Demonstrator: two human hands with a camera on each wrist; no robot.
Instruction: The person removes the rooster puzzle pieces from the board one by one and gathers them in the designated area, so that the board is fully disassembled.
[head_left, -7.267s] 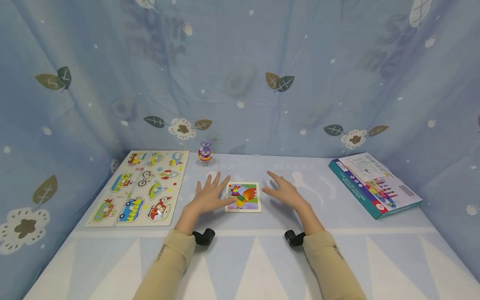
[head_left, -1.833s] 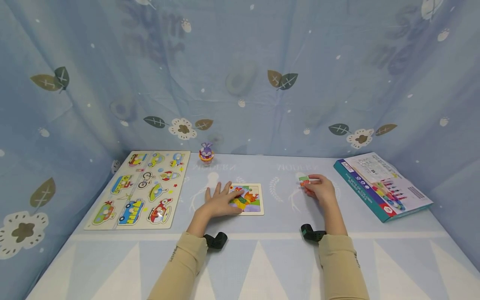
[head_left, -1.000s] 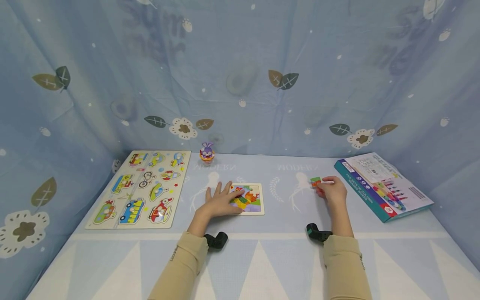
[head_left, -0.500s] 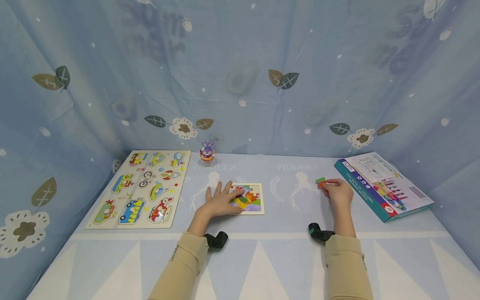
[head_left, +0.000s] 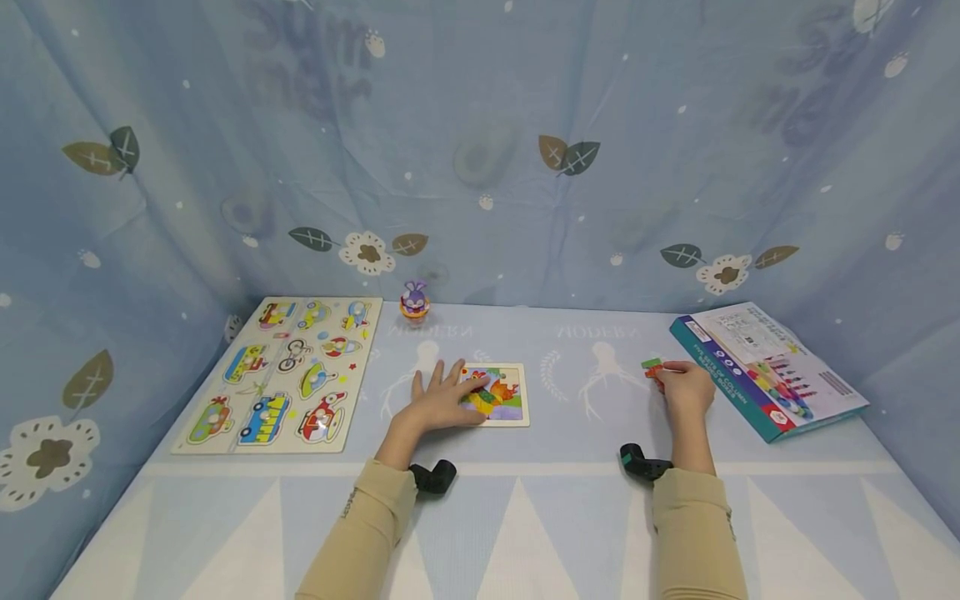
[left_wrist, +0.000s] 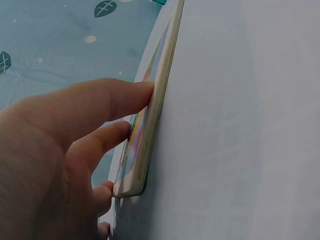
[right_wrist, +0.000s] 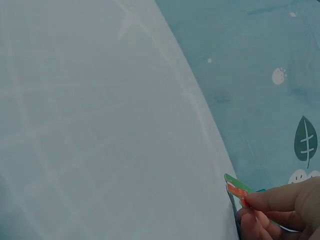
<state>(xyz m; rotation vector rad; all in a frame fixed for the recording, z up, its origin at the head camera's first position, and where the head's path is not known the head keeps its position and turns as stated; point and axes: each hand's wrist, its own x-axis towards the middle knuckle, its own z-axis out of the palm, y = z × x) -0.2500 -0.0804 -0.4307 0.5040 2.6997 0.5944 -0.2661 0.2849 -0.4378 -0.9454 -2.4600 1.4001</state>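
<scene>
A small jigsaw puzzle (head_left: 512,412) of a rooster, in a pale wooden frame, lies flat at the table's middle. My left hand (head_left: 437,406) rests over its left side with fingers spread. In the left wrist view the thumb tip touches the near edge of the puzzle (left_wrist: 159,100), with fingertips on the picture. To the right, my right hand (head_left: 687,388) pinches a green and orange puzzle piece (head_left: 651,364) between thumb and fingers, close over the table. In the right wrist view the puzzle piece (right_wrist: 237,189) sticks out past the fingertips, which hide its rest.
At the left lies a large wooden vehicle puzzle board (head_left: 288,379). A purple rabbit figurine (head_left: 414,302) stands near the back edge. A teal-sided box (head_left: 768,371) lies just right of my right hand. A blue patterned curtain (head_left: 480,150) closes off the back and sides.
Both hands hovered with nothing in them at first; then the left came to rest on the rooster puzzle. The right, holding the piece, has moved rightward toward the box.
</scene>
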